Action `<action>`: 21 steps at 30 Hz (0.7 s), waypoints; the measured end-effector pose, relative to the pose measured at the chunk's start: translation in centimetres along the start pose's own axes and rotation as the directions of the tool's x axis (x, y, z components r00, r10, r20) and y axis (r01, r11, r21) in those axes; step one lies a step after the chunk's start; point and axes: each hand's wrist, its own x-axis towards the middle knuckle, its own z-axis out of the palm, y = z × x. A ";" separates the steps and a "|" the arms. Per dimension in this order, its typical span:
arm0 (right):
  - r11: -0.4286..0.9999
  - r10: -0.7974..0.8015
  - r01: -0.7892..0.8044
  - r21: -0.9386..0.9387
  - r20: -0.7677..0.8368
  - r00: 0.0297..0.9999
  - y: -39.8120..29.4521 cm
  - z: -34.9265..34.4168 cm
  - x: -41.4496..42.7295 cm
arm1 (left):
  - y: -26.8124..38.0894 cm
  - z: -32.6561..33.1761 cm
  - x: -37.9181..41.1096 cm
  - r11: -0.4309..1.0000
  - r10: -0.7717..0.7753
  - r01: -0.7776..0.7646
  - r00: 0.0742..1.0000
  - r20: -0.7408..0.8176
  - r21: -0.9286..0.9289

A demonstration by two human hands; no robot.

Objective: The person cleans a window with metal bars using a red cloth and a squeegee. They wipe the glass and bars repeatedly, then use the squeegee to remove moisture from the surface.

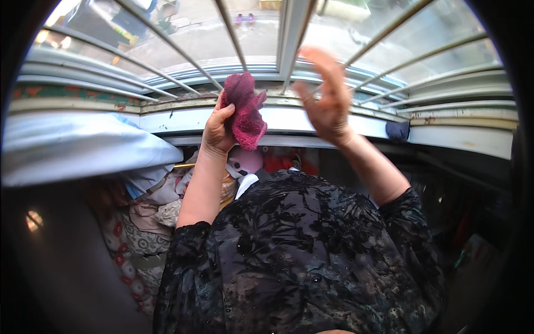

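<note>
A crumpled maroon cloth (246,112) is gripped in my left hand (220,125), thumb on top, above the white window sill (283,119). It looks damp and darker in its upper part. My right hand (327,96) is raised to the right of the cloth, apart from it. Its fingers are spread, blurred by motion, and hold nothing. Behind both hands stand the metal window bars (233,35) and the white window frame (288,37).
A light blue curtain (83,146) hangs at the left over the sill's end. A dark bunched cloth (397,130) lies on the sill at the right. Below the sill are piled fabrics (154,219) and a pink round object (246,160). Paint peels on the ledge (187,102) under the bars.
</note>
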 end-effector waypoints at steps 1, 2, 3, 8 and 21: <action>0.962 0.267 -0.271 0.026 0.116 0.957 0.1 0.3 -3.1 | -0.9 0.5 0.4 0.999 -0.050 0.050 0.999 0.022 0.010; 0.804 0.526 -0.554 0.218 0.175 0.832 0.8 1.5 -6.1 | -1.9 0.2 0.7 0.988 -0.065 0.073 0.996 -0.059 0.137; 0.411 0.742 -0.766 0.494 0.307 0.596 1.0 2.0 -8.6 | -3.4 -0.6 1.3 0.964 -0.144 0.170 0.980 -0.138 0.205; -0.363 0.870 -0.464 0.808 0.472 0.143 3.1 1.5 -15.7 | -11.3 -0.1 2.4 0.305 -0.374 0.359 0.897 -0.235 0.882; 0.208 0.961 -0.434 0.877 -0.265 -0.075 20.9 -11.7 -31.4 | -6.0 9.5 10.8 -0.254 0.479 -0.507 0.674 0.562 0.824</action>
